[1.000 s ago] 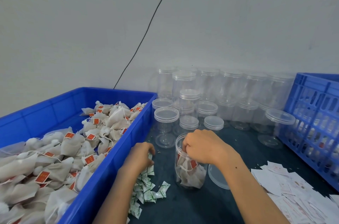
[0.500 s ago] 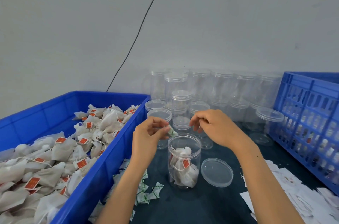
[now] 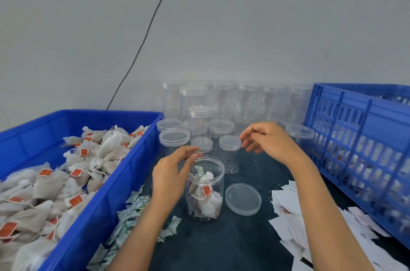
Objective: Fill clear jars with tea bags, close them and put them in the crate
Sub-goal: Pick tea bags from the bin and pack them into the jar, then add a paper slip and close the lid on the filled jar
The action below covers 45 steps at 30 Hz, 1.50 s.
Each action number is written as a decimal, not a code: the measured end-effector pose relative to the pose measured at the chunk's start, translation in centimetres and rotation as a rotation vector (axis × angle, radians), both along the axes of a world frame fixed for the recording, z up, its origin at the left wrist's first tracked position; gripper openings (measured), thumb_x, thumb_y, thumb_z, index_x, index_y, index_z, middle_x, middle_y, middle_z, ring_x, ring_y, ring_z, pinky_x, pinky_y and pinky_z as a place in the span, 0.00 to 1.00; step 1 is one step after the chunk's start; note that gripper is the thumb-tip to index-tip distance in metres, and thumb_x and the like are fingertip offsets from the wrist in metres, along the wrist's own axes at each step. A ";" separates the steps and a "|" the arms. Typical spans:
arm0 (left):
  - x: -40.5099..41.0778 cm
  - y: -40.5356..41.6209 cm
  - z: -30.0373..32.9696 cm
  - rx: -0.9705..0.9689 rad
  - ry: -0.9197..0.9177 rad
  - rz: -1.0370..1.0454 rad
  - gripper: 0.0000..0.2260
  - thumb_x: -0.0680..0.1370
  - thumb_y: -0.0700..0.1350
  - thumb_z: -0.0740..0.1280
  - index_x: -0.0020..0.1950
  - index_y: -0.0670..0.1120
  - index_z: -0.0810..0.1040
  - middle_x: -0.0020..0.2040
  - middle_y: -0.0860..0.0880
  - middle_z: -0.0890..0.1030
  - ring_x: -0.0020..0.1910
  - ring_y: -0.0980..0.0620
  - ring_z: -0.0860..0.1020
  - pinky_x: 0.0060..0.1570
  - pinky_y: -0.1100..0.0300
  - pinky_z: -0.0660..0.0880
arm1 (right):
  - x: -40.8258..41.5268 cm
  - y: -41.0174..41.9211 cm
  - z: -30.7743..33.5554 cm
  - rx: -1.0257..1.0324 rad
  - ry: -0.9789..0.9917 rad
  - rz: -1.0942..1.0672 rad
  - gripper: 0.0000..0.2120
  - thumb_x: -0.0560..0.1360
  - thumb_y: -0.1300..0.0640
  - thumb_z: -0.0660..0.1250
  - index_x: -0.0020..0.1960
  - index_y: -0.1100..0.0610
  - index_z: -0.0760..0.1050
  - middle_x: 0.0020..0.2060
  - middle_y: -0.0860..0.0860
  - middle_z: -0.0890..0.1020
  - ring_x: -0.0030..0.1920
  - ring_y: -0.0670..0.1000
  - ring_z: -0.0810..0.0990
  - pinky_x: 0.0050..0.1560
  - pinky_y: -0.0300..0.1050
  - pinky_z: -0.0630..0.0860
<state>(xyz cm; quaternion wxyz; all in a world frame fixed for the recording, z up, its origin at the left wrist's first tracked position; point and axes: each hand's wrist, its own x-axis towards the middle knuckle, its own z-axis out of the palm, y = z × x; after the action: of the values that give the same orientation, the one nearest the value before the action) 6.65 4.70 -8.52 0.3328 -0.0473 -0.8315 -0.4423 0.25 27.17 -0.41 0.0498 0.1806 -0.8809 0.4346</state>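
An open clear jar (image 3: 205,188), part filled with tea bags (image 3: 206,199) and topped by a small green-and-white packet (image 3: 199,169), stands upright at the centre of the dark worktop (image 3: 221,244). Its lid (image 3: 243,199) lies flat just right of it. The left hand (image 3: 172,176) hovers beside the jar's rim, fingers loosely bent and holding nothing. The right hand (image 3: 269,141) hangs above the worktop in the right centre of the frame, fingers relaxed and empty. A blue bin (image 3: 106,204) of tea bags fills the lower left; a blue crate (image 3: 359,137) stands at the right edge. Empty capped jars (image 3: 221,102) cluster against the wall behind. White paper slips (image 3: 288,215) lie lower right, more packets (image 3: 133,211) beside the bin.
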 end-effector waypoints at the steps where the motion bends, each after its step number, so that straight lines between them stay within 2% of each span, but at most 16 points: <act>1: -0.1 0.0 -0.3 0.035 0.011 -0.009 0.09 0.78 0.48 0.67 0.58 0.54 0.80 0.49 0.62 0.83 0.52 0.66 0.80 0.56 0.60 0.76 | -0.3 0.8 -0.3 0.038 -0.041 -0.024 0.17 0.78 0.68 0.55 0.44 0.55 0.80 0.39 0.52 0.85 0.37 0.47 0.83 0.37 0.37 0.76; 5: -0.7 0.3 -1.4 0.259 0.015 -0.075 0.10 0.80 0.44 0.65 0.61 0.50 0.75 0.55 0.60 0.81 0.54 0.66 0.78 0.57 0.65 0.75 | -1.2 3.4 -2.1 0.263 -0.151 -0.146 0.13 0.77 0.68 0.60 0.44 0.54 0.78 0.42 0.53 0.84 0.41 0.50 0.84 0.38 0.41 0.77; 7: -0.9 0.7 -1.9 0.374 0.005 -0.125 0.09 0.81 0.42 0.63 0.60 0.48 0.74 0.55 0.56 0.80 0.53 0.64 0.78 0.56 0.65 0.75 | -1.5 4.2 -3.1 0.408 -0.193 -0.204 0.12 0.75 0.68 0.64 0.44 0.53 0.79 0.47 0.53 0.83 0.46 0.53 0.83 0.45 0.46 0.80; 10: -1.1 1.1 -2.3 0.491 0.001 -0.195 0.06 0.82 0.41 0.60 0.57 0.47 0.74 0.53 0.49 0.81 0.51 0.62 0.80 0.51 0.71 0.74 | -1.8 4.8 -4.5 0.640 -0.268 -0.253 0.09 0.72 0.65 0.71 0.50 0.56 0.81 0.53 0.54 0.81 0.51 0.54 0.81 0.53 0.48 0.79; 14: -1.4 1.4 -2.7 0.521 -0.053 -0.221 0.09 0.84 0.43 0.56 0.59 0.43 0.74 0.52 0.50 0.79 0.46 0.67 0.79 0.47 0.73 0.74 | -1.2 4.9 -5.6 0.876 -0.396 -0.294 0.22 0.69 0.52 0.77 0.58 0.59 0.75 0.57 0.54 0.79 0.54 0.55 0.80 0.58 0.50 0.77; 17: -1.5 1.4 -3.0 0.536 -0.061 -0.225 0.10 0.84 0.44 0.56 0.59 0.43 0.74 0.51 0.51 0.79 0.45 0.67 0.79 0.45 0.73 0.74 | -0.9 5.1 -6.3 0.984 -0.494 -0.319 0.30 0.68 0.48 0.77 0.63 0.58 0.70 0.57 0.52 0.77 0.57 0.55 0.79 0.59 0.50 0.77; 20: -1.6 1.5 -3.1 0.580 -0.075 -0.236 0.10 0.84 0.45 0.55 0.58 0.44 0.74 0.52 0.49 0.79 0.46 0.62 0.81 0.45 0.70 0.76 | -0.8 5.3 -6.8 0.956 -0.536 -0.327 0.31 0.68 0.49 0.77 0.65 0.56 0.68 0.58 0.52 0.76 0.58 0.54 0.78 0.60 0.50 0.76; 24: -1.7 1.7 -3.3 0.630 -0.101 -0.234 0.11 0.84 0.46 0.54 0.58 0.46 0.76 0.53 0.49 0.80 0.52 0.54 0.81 0.48 0.66 0.75 | -1.1 5.5 -7.0 0.921 -0.472 -0.364 0.29 0.69 0.53 0.77 0.65 0.58 0.70 0.60 0.53 0.77 0.57 0.55 0.79 0.59 0.49 0.77; 28: -1.7 1.7 -3.3 0.636 -0.127 -0.238 0.12 0.84 0.48 0.54 0.58 0.48 0.75 0.53 0.51 0.81 0.51 0.57 0.81 0.44 0.70 0.75 | -1.6 5.9 -6.8 0.885 -0.414 -0.376 0.26 0.70 0.57 0.76 0.65 0.58 0.73 0.62 0.53 0.77 0.59 0.54 0.78 0.59 0.44 0.76; 32: -1.8 1.6 -3.3 0.651 -0.138 -0.253 0.12 0.84 0.49 0.54 0.58 0.48 0.75 0.49 0.55 0.82 0.48 0.60 0.82 0.44 0.70 0.76 | -1.6 6.3 -6.3 0.853 -0.388 -0.334 0.29 0.71 0.61 0.75 0.70 0.56 0.69 0.66 0.52 0.74 0.62 0.53 0.76 0.59 0.42 0.73; 34: -1.8 1.6 -3.4 0.657 -0.140 -0.255 0.12 0.84 0.49 0.54 0.58 0.48 0.75 0.48 0.56 0.82 0.48 0.61 0.82 0.43 0.71 0.76 | -1.6 6.5 -6.1 0.845 -0.387 -0.316 0.29 0.71 0.61 0.75 0.69 0.55 0.69 0.65 0.52 0.75 0.61 0.53 0.76 0.57 0.42 0.73; 37: -1.8 1.6 -3.5 0.660 -0.145 -0.257 0.12 0.84 0.49 0.54 0.58 0.48 0.75 0.52 0.53 0.81 0.50 0.58 0.82 0.45 0.68 0.76 | -1.6 6.7 -5.6 0.875 -0.386 -0.306 0.25 0.71 0.59 0.74 0.66 0.59 0.70 0.61 0.53 0.77 0.57 0.53 0.78 0.52 0.42 0.75; 41: -2.0 1.5 -3.6 0.670 -0.142 -0.265 0.11 0.84 0.48 0.55 0.58 0.47 0.75 0.50 0.54 0.81 0.47 0.62 0.82 0.41 0.71 0.76 | -1.8 7.4 -5.0 0.851 -0.398 -0.269 0.14 0.73 0.62 0.71 0.57 0.61 0.75 0.51 0.53 0.78 0.45 0.51 0.76 0.35 0.36 0.73; 43: -2.1 1.5 -3.7 0.672 -0.142 -0.269 0.11 0.84 0.48 0.55 0.58 0.48 0.75 0.50 0.56 0.82 0.47 0.63 0.82 0.41 0.72 0.76 | -1.9 7.9 -4.8 0.799 -0.386 -0.270 0.12 0.73 0.61 0.72 0.56 0.61 0.77 0.49 0.53 0.79 0.45 0.51 0.77 0.34 0.36 0.73; 45: -2.1 1.5 -3.8 0.677 -0.143 -0.267 0.11 0.84 0.48 0.55 0.57 0.48 0.76 0.49 0.55 0.82 0.47 0.61 0.82 0.41 0.71 0.76 | -2.0 8.3 -4.8 0.767 -0.376 -0.282 0.13 0.74 0.59 0.72 0.56 0.61 0.77 0.50 0.55 0.80 0.45 0.52 0.78 0.39 0.39 0.76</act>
<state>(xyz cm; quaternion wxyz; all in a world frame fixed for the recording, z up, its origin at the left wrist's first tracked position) 4.53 6.16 -12.32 0.2101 -0.0114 -0.6457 -0.7340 -1.72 35.44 -5.20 -0.1230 -0.0178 -0.9881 0.0906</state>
